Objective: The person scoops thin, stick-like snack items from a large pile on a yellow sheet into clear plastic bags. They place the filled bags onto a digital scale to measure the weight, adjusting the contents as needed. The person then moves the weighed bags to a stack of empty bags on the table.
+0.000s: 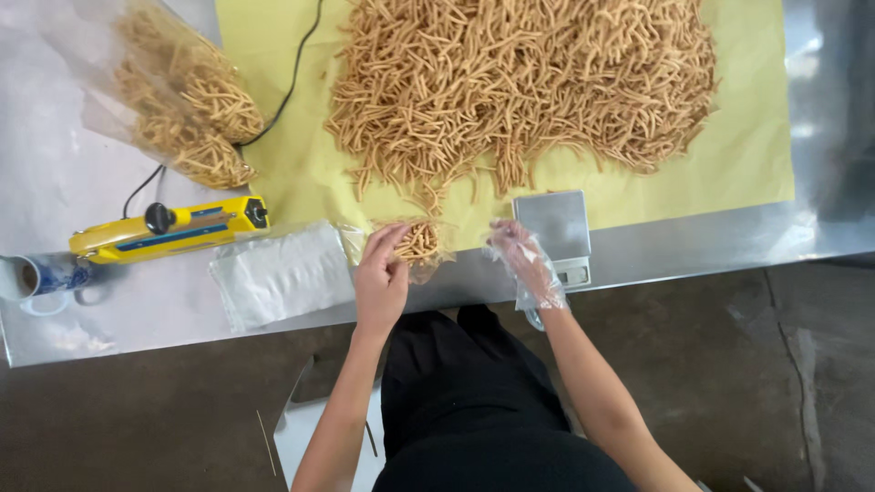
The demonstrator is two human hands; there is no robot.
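A big heap of thin golden snack sticks [519,82] lies on a yellow sheet [747,155]. My left hand [381,273], bare, grips a small clear bag [419,244] partly filled with sticks at the sheet's near edge. My right hand [527,262] wears a loose clear plastic glove and hovers beside the bag, fingers apart, just in front of a small silver scale [554,223]. Whether the right fingers touch the bag I cannot tell.
A yellow heat sealer [169,228] with a black cord lies at the left. Behind it are filled clear bags of sticks [187,100]. A stack of flat clear bags [278,271] lies by my left hand. A blue-patterned mug [41,278] stands at the far left edge.
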